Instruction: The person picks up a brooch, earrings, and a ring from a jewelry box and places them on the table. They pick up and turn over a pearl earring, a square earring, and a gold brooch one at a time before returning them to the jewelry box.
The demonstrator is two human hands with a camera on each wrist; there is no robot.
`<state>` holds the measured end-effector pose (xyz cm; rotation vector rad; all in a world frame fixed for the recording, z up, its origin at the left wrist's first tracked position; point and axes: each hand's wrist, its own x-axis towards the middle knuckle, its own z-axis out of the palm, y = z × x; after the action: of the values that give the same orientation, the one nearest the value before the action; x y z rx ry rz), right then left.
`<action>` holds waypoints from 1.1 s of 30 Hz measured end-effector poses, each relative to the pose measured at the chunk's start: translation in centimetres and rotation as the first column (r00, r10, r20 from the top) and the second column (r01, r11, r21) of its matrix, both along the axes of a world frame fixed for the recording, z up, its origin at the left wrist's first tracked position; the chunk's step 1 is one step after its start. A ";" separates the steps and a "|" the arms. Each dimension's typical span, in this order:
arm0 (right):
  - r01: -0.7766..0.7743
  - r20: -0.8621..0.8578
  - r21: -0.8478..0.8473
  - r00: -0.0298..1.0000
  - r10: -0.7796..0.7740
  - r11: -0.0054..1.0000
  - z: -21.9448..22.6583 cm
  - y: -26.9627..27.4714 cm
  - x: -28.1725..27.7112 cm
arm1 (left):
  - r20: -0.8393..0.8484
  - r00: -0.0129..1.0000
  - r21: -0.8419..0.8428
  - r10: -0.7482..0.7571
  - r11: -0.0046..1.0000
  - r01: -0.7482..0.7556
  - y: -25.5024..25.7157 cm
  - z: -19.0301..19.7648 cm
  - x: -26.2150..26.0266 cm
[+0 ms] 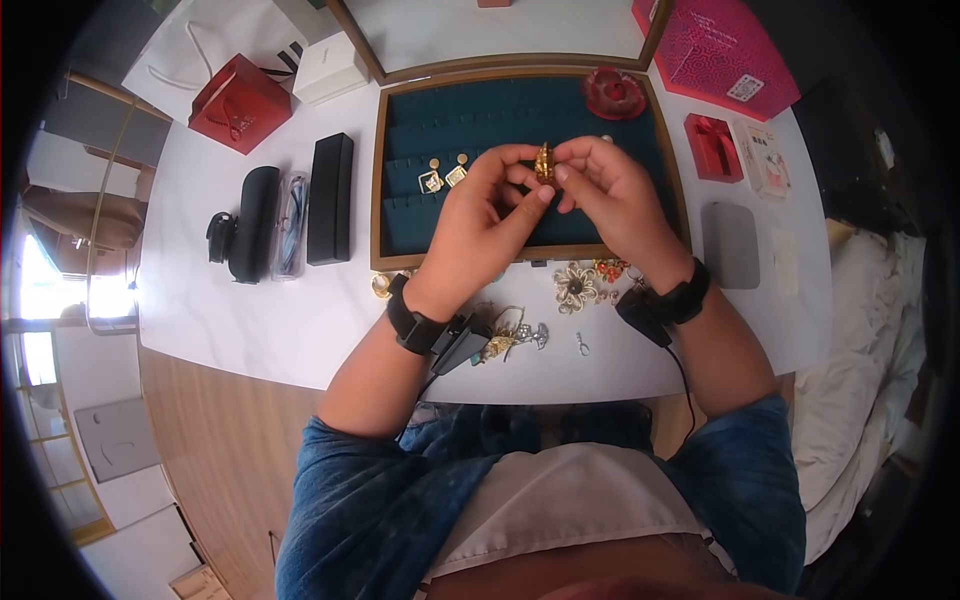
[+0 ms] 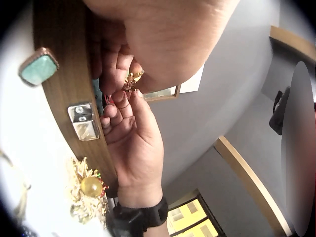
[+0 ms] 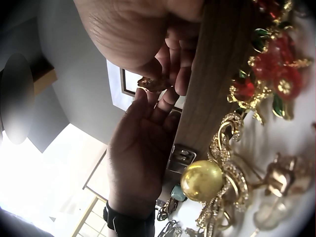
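Both hands meet over the wooden jewellery box (image 1: 382,235), which is lined in dark green. My left hand (image 1: 478,222) pinches an ornate gold piece of jewellery (image 1: 544,165) between thumb and fingers. From the other side, my right hand (image 1: 618,198) pinches the same piece. In the right wrist view the gold piece (image 3: 153,84) sits between the fingertips of both hands, partly hidden by them; its exact kind I cannot tell. Gold square earrings (image 1: 431,182) lie on the lining left of the hands. A red translucent ornament (image 1: 613,94) rests at the box's back right corner.
Along the front edge of the box lie a flower brooch (image 1: 575,288), a red-and-gold piece (image 3: 281,64) and a turquoise-stone piece (image 2: 39,69). Black cases (image 1: 331,200) and a red bag (image 1: 240,105) stand left. A red gift box (image 1: 712,148) and a grey case (image 1: 731,245) are right.
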<state>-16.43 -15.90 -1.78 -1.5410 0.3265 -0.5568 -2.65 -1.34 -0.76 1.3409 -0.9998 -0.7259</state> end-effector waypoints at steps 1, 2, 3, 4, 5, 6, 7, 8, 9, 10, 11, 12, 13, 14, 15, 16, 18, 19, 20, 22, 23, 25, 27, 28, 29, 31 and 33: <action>-0.002 -0.012 -0.006 1.000 0.002 1.000 0.1 0.0 -0.1 | 0.012 1.000 0.017 -0.014 1.000 0.014 0.1 0.3 0.0; -0.004 -0.024 -0.013 1.000 0.003 1.000 0.2 -0.1 -0.1 | 0.024 0.999 0.033 -0.029 0.999 0.028 0.2 0.4 0.0; -0.001 -0.038 -0.006 0.999 0.001 1.000 0.3 -0.1 -0.2 | 0.026 0.999 0.023 -0.027 0.999 0.027 0.2 0.3 0.0; 0.001 -0.051 0.000 0.999 -0.001 1.000 0.4 -0.2 -0.2 | 0.028 0.999 0.012 -0.026 1.000 0.025 0.1 0.1 0.1; 0.003 -0.064 0.006 0.998 -0.003 1.000 0.5 -0.2 -0.2 | 0.030 0.999 0.001 -0.024 1.000 0.024 0.1 -0.1 0.1; -0.006 -0.063 0.008 0.998 0.007 1.000 0.6 -0.2 -0.3 | 0.032 0.999 0.004 -0.018 1.000 0.018 0.1 -0.1 0.1; -0.016 -0.062 0.010 0.998 0.016 1.000 0.8 -0.1 -0.3 | 0.034 0.999 0.008 -0.013 1.000 0.012 0.1 -0.2 0.2; -0.025 -0.061 0.012 0.998 0.025 1.000 0.8 0.0 -0.3 | 0.036 0.999 0.011 -0.007 1.000 0.007 0.1 -0.2 0.2; -0.035 -0.037 0.018 0.999 0.036 0.999 0.8 0.1 -0.2 | 0.047 0.999 0.019 0.000 1.000 -0.001 0.1 -0.1 0.1; -0.046 -0.011 0.023 0.999 0.046 0.999 0.7 0.4 -0.1 | 0.058 0.998 0.028 0.007 1.000 -0.009 0.2 0.2 0.1; -0.057 0.014 0.029 0.998 0.057 0.998 0.6 0.5 0.0 | 0.069 0.997 0.036 0.015 0.999 -0.017 0.2 0.3 0.0; -0.065 0.010 0.005 0.998 0.065 0.998 0.6 0.4 0.0 | 0.086 0.996 0.022 0.020 1.000 -0.022 0.2 0.2 0.0; -0.073 0.005 -0.019 0.997 0.073 0.997 0.6 0.4 -0.1 | 0.103 0.994 0.007 0.025 1.000 -0.026 0.1 0.0 0.1; -0.081 0.001 -0.043 0.997 0.081 0.996 0.6 0.3 -0.1 | 0.119 0.992 -0.008 0.031 1.000 -0.030 0.1 -0.1 0.1; -0.081 0.000 -0.043 0.997 0.081 0.996 0.6 0.3 -0.1 | 0.134 0.990 -0.014 0.042 0.999 -0.041 0.1 0.0 0.0; -0.082 -0.001 -0.042 0.997 0.082 0.996 0.5 0.3 -0.1 | 0.150 0.987 -0.020 0.054 0.998 -0.051 0.1 0.1 -0.1; -0.078 -0.010 -0.031 0.997 0.078 0.996 0.3 0.3 -0.1 | 0.167 0.983 -0.030 0.069 0.997 -0.065 0.0 0.1 -0.2; -0.074 -0.017 -0.020 0.997 0.074 0.997 0.2 0.2 -0.1 | 0.170 0.983 -0.034 0.073 0.997 -0.068 0.0 0.0 -0.3; -0.070 -0.025 -0.009 0.997 0.069 0.998 0.1 0.1 0.0 | 0.172 0.982 -0.038 0.076 0.997 -0.071 0.0 -0.1 -0.3; -0.075 -0.025 -0.005 0.997 0.075 0.997 0.1 0.1 0.0 | 0.178 0.981 -0.041 0.076 0.997 -0.070 0.0 -0.2 -0.2; -0.077 -0.024 -0.003 0.997 0.077 0.997 0.1 0.1 0.0 | 0.181 0.981 -0.043 0.076 0.997 -0.070 0.0 -0.2 -0.2; -0.068 -0.028 -0.006 0.997 0.068 0.998 0.2 0.2 0.0 | 0.197 0.976 -0.028 0.094 0.996 -0.090 0.1 -0.1 -0.2; -0.061 -0.031 -0.008 0.998 0.060 0.998 0.2 0.2 0.0 | 0.239 0.965 -0.035 0.105 0.994 -0.100 0.1 0.0 -0.1; -0.058 -0.033 -0.008 0.998 0.058 0.998 0.2 0.2 0.0 | 0.271 0.956 -0.050 0.109 0.994 -0.099 0.1 0.1 -0.1; -0.056 -0.035 -0.009 0.998 0.055 0.998 0.2 0.1 -0.1 | 0.304 0.946 -0.065 0.113 0.993 -0.098 0.1 0.1 0.0; -0.062 -0.042 -0.009 0.997 0.061 0.998 0.3 0.1 -0.1 | 0.288 0.952 -0.072 0.108 0.993 -0.091 0.0 0.0 0.0; -0.063 -0.047 -0.006 0.997 0.063 0.998 0.3 0.2 -0.1 | 0.274 0.956 -0.076 0.104 0.993 -0.087 0.0 -0.1 0.0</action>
<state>-16.49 -15.75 -1.43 -1.5674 0.3108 -0.4739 -2.70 -1.33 -0.83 1.4517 -1.1607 -0.4360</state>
